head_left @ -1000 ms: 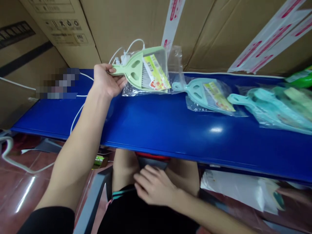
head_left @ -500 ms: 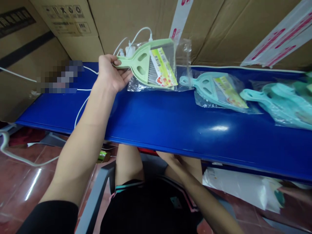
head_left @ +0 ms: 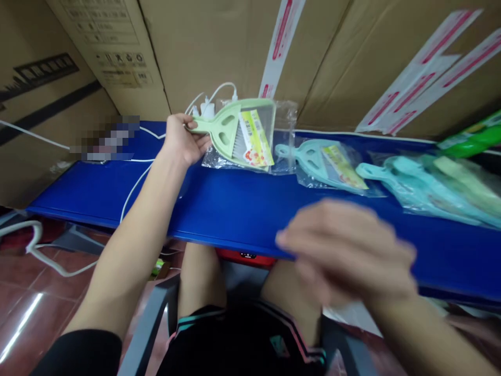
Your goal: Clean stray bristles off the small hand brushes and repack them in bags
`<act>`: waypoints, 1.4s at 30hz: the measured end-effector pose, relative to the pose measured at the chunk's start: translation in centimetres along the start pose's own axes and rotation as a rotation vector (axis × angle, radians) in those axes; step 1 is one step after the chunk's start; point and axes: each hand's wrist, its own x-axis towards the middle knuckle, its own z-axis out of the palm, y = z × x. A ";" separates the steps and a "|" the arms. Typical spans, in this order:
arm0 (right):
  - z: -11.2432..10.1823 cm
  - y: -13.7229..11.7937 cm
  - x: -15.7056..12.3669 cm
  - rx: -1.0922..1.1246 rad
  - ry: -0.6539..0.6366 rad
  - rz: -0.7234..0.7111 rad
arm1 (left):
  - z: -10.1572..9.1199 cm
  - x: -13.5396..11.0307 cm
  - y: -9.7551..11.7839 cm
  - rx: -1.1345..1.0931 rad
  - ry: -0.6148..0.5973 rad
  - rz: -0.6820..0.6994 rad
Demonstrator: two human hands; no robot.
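My left hand point(head_left: 180, 141) is closed round the handle of a light green dustpan point(head_left: 230, 133) with a small brush and a yellow label in it, held just above a clear plastic bag point(head_left: 284, 130) at the back of the blue table point(head_left: 250, 209). My right hand point(head_left: 344, 253) is raised over the table's front edge, smeared by motion, fingers loosely curled; whether it holds anything is unclear. A teal dustpan set in a bag point(head_left: 324, 164) lies to the right of the green one.
More bagged teal and green dustpan sets point(head_left: 434, 185) lie at the right end of the table. Cardboard boxes point(head_left: 219, 47) stand behind it. A white cable and charger point(head_left: 205, 107) lie at the back left. My knees are under the table, over a red tiled floor point(head_left: 23, 297).
My right hand has come up from my lap under the table to above its front edge. My left hand still holds the green dustpan in about the same place.
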 end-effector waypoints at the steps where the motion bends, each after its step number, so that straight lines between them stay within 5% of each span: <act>1: -1.7 2.5 2.5 -0.030 0.126 -0.020 | 0.0 -0.1 0.1 -0.003 0.007 -0.005; 3: -3.7 7.8 6.8 -0.164 0.178 -0.061 | 0.1 -0.4 0.3 -0.001 0.018 -0.008; 5: -4.2 12.6 9.3 -0.236 0.076 0.088 | 0.1 -0.7 0.4 0.005 0.027 -0.002; 9: -2.7 17.4 9.3 -0.235 -0.004 0.194 | -0.2 -0.2 0.5 0.005 0.045 0.011; 15: -1.4 16.9 6.3 -0.237 -0.074 0.095 | -0.6 0.7 0.5 -0.009 0.042 0.019; 30: -0.8 17.6 6.2 -0.216 -0.023 0.130 | -0.5 0.8 0.0 0.005 0.042 0.008; 42: -0.5 16.9 6.1 -0.229 -0.241 0.086 | -0.8 1.3 -0.2 0.042 0.036 0.016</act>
